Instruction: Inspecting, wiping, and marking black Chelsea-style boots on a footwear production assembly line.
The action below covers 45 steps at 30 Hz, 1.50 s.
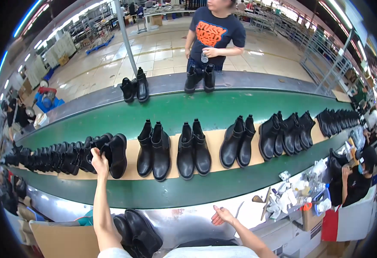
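My left hand [99, 162] reaches over the green conveyor belt [162, 107], its fingers closed on the upper part of a black ankle boot [106, 149]; the fingertips are partly hidden. Right beside it stands another black boot [119, 155], its toe toward me. My right hand [223, 216] hangs above the shiny metal ledge on my side, fingers apart and holding nothing. A pair of boots [194, 150] stands upright on the belt's tan cardboard, ahead of that hand. Close to my left forearm, black boots [142, 234] lie on the ledge.
More boots line the belt left and right. Two pairs [135, 86] [200, 79] stand on the far metal rail, where a person [218, 34] holds a clear bottle. Rags and tools [283, 202] clutter the ledge at right, near a seated co-worker [356, 180]. A cardboard box [63, 241] sits lower left.
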### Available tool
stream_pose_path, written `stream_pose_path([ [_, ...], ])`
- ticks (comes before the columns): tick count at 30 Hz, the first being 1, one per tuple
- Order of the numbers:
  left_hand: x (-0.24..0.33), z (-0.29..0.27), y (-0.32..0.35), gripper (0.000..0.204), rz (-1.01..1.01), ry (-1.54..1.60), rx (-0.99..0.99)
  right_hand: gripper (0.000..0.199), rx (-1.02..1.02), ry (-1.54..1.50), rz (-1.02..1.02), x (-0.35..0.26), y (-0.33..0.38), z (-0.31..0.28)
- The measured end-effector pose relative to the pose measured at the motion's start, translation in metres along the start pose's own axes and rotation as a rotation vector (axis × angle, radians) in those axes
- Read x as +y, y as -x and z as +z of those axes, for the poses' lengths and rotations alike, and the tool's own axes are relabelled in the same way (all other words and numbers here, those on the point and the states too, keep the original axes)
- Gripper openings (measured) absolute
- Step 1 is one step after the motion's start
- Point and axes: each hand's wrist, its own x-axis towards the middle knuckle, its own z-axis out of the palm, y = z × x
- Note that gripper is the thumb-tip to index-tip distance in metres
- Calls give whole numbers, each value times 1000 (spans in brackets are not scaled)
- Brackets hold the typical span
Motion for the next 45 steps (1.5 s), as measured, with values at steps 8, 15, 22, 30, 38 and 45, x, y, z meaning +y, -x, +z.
stream_pose_path([
  [8, 193, -95, 72, 29, 769, -31, -462, 40, 337, -142, -802, -51, 28, -26],
  [15, 230, -64, 247, 10, 1150, 148, -1164, 65, 198, 394, -777, -91, 20, 4],
  [22, 173, -71, 300, 37, -498, 538, -591, 61, 612, -220, -607, -45, 28, 7],
  [30, 139, -33, 314, 82, -1228, 951, -1088, 61, 60, -545, -196, 0, 32, 10],
  [38, 216, -69, 254, 75, -897, 991, -1091, 52, -158, -779, -326, -26, 65, 6],
  [45, 165, -30, 298, 60, -1336, 1224, -1030, 65, 102, -361, -605, -47, 91, 10],
])
